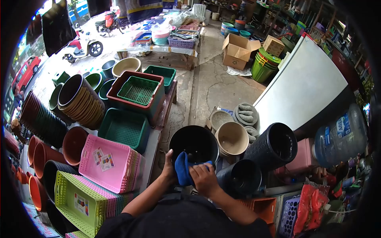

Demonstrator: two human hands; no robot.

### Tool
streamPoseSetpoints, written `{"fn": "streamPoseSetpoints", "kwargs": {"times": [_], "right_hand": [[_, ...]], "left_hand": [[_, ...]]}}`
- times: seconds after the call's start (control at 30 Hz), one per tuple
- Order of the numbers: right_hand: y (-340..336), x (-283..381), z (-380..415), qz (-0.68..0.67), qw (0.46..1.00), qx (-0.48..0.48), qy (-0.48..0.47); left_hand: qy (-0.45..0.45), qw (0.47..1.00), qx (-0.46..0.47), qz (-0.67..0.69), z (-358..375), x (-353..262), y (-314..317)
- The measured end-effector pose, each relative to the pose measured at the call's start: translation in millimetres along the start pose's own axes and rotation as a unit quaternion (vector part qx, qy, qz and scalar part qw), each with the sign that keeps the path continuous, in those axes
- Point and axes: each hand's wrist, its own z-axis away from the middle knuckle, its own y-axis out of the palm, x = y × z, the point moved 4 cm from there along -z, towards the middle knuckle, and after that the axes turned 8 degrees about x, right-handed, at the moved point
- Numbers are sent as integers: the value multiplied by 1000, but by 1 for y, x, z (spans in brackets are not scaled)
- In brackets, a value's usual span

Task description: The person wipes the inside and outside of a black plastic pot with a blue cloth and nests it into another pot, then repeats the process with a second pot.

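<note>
A round black plant pot [194,137] with small holes in its bottom is in front of my body, its opening facing up toward me. My left hand [169,169] grips the near left side of the pot, thumb up by the rim; its other fingers are partly hidden. Bunched in my right hand [204,177] is a blue cloth [182,168], which lies over the near rim of the pot. My right fingers are curled around the cloth.
Nested beige pots [232,137] and black pots [278,144] stand close on my right, near a water jug [343,137]. To the left, a bench holds pink baskets [107,162], green baskets [75,198] and a red-brown tub [156,89]. A cardboard box [236,55] sits farther back.
</note>
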Motion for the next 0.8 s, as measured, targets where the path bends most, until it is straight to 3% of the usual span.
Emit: {"fn": "streamPoseSetpoints", "kwargs": {"times": [0.03, 0.07, 0.1, 0.13, 0.17, 0.2, 0.23, 0.3, 0.33, 0.37, 0.43, 0.47, 0.53, 0.57, 0.6, 0.63, 0.67, 0.7, 0.73, 0.77, 0.8], "right_hand": [[-5, -9, -2, 1, 1000, -2, 5], [-10, -19, -3, -59, 998, 14, 6], [-13, -29, -1, -119, 992, 29, 7], [-11, -38, 3, -147, 989, 25, -3], [-12, -45, 7, -149, 989, 21, 4], [-11, -49, 9, -185, 982, 38, 1], [-9, -52, 11, -222, 973, 58, -2], [-5, -60, 11, -222, 974, 41, -5], [-6, -64, 10, -218, 975, 24, -10], [-9, -67, 10, -216, 976, 24, -11], [-28, -77, 12, -276, 951, -114, 80], [-34, -84, 14, -413, 886, -142, 155], [-38, -86, 19, -372, 905, -149, 143], [-40, -85, 23, -332, 921, -155, 133], [-43, -69, 25, -150, 972, -154, 94], [-47, -51, 23, -149, 972, -154, 95], [-47, -27, 16, -127, 985, -65, 94], [-42, -12, 10, -105, 990, 25, 93], [-38, -8, 8, -104, 990, 24, 95], [-32, -5, 5, -77, 994, 39, 68], [-30, -1, 3, -50, 997, 54, 39]], "left_hand": [[-15, 998, -17, -57, -1, 2, -4], [150, 954, -95, -242, 4, -9, -6], [146, 954, -90, -246, 9, -18, -7], [267, 775, -41, -571, 23, -44, 4], [349, 477, 16, -806, 36, -51, 22], [333, 359, 52, -870, 44, -51, 49], [330, 358, 56, -872, 39, -52, 43], [109, 385, 175, -899, 18, -40, 20], [225, 424, 188, -857, 21, -43, 29], [228, 424, 189, -856, 20, -45, 32], [140, 478, 178, -848, 20, -50, 38], [141, 477, 179, -849, 18, -49, 34], [170, 600, 159, -766, 12, -52, 24], [171, 599, 158, -766, 9, -48, 21], [185, 709, 133, -667, 5, -47, 22], [193, 803, 106, -553, 3, -48, 21], [193, 803, 109, -553, 3, -49, 22], [126, 861, 113, -479, 2, -49, 18], [58, 908, 115, -399, 2, -47, 16], [57, 907, 117, -400, 2, -42, 22], [119, 889, 145, -418, 2, -37, 34]]}}
